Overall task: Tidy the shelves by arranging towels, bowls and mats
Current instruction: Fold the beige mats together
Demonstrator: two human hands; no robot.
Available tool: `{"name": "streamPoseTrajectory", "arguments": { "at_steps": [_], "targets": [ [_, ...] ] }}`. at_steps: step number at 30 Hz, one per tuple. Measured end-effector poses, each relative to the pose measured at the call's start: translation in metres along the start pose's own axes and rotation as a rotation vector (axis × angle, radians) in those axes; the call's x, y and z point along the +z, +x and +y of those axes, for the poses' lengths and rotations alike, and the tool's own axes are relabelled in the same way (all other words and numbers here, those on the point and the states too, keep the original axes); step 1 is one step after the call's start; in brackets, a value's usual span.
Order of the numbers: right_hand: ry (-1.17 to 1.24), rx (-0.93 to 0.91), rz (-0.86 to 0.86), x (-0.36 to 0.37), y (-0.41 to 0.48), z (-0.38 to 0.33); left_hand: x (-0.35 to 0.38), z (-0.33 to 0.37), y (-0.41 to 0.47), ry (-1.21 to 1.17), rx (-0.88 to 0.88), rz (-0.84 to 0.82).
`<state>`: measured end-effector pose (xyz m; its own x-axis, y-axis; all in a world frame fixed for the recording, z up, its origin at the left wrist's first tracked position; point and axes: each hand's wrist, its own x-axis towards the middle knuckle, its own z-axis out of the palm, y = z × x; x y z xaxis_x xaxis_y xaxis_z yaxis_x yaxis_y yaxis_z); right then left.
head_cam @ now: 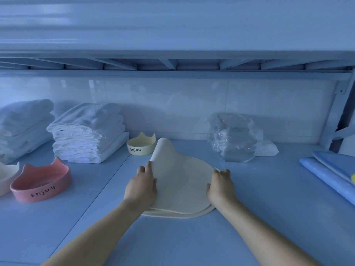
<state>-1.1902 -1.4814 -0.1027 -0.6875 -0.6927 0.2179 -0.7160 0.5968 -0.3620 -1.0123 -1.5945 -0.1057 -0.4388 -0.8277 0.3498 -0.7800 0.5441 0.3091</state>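
At the far left of the blue shelf, two stacks of folded white towels sit side by side against the back wall. In front of them a pink bowl with cat ears and the word "Enjoy" stands near the shelf's front, just beside a cream bowl cut off by the frame edge. Further right, a small yellow bowl with the same lettering stands just beside the nearer towel stack.

At the middle, a pile of cream mats lies flat on the shelf, its far ear curling upward close to the yellow bowl. The left hand grasps the pile's left edge, where the top mat lifts and rolls up by the fingers. The right hand grasps the right edge, thumb on top of the pile.

Behind and to the right, a bundle in clear plastic wrap rests near the wall. At the far right edge lie blue mats, overlapping one another.
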Motion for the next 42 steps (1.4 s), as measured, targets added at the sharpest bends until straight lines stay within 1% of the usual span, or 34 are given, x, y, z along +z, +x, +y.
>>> {"name": "streamPoseTrajectory", "arguments": {
  "at_steps": [3,5,10,13,20,24,29,36,42],
  "targets": [
    [0.028,0.011,0.01,-0.004,0.001,-0.001,-0.002,0.0,0.002,-0.024,0.025,0.026],
    [0.053,-0.018,0.025,-0.006,0.003,-0.002,-0.004,-0.001,0.004,-0.029,0.043,0.041],
    [0.105,-0.211,0.181,-0.012,0.006,-0.013,-0.011,-0.004,0.015,0.012,0.116,0.094],
    [0.117,-0.271,0.24,-0.012,0.011,-0.019,-0.013,-0.008,0.026,0.0,0.156,0.11],
    [0.117,-0.283,0.27,-0.011,0.032,-0.024,-0.005,-0.012,0.053,-0.058,0.168,0.114],
    [0.111,-0.306,0.282,-0.009,0.045,-0.031,0.001,-0.015,0.073,-0.058,0.204,0.103],
    [0.099,-0.299,0.291,-0.004,0.066,-0.031,0.007,-0.014,0.095,-0.102,0.213,0.143],
    [0.015,-0.307,0.308,-0.007,0.113,-0.04,0.014,0.003,0.133,-0.166,0.191,0.175],
    [-0.105,-0.314,0.286,-0.004,0.144,-0.048,0.033,0.008,0.163,-0.112,0.189,0.151]
  ]
}}
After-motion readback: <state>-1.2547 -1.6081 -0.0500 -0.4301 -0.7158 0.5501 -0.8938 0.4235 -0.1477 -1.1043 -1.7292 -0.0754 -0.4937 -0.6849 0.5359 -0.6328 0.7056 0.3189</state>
